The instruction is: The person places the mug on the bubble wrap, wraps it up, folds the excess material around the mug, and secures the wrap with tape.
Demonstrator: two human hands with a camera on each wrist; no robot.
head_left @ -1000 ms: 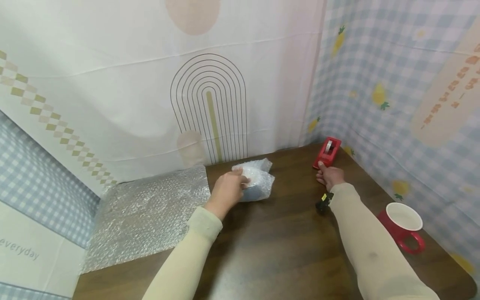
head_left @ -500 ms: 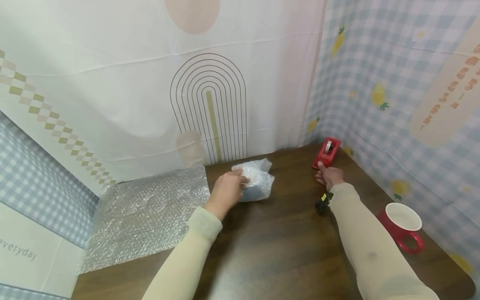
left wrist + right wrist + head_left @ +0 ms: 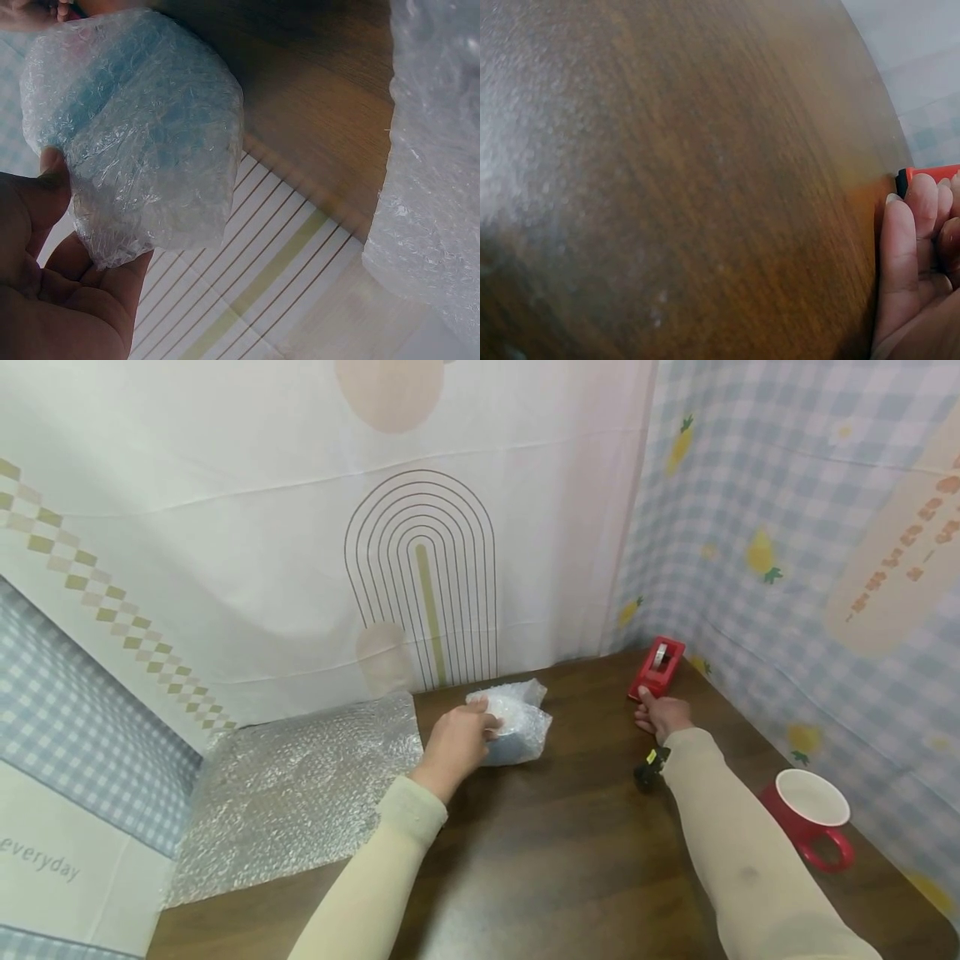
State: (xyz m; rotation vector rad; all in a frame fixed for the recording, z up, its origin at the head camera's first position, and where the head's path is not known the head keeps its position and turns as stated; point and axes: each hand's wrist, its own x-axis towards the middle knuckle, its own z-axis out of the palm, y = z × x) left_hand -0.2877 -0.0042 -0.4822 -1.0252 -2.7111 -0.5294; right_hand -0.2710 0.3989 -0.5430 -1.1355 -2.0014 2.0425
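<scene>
A bundle of bubble wrap [image 3: 517,722] sits toward the back of the table, with something blue showing through its layers. Thumb and fingers of my left hand [image 3: 456,742] grip its left end; in the left wrist view the thumb [image 3: 54,166] lies on one side and the fingers on the other. At the back right corner is a red tape dispenser [image 3: 657,668] with a roll of clear tape in it. My right hand [image 3: 663,714] holds the dispenser's near end, thumb on top and fingers curled. The right wrist view shows only a little of the dispenser's red and black end.
A flat sheet of bubble wrap [image 3: 300,785] covers the left part of the brown wooden table [image 3: 555,868]. Beside my right forearm stands a red mug [image 3: 806,814] with a white inside. Printed curtains [image 3: 540,527] hang along the table's back and right edges.
</scene>
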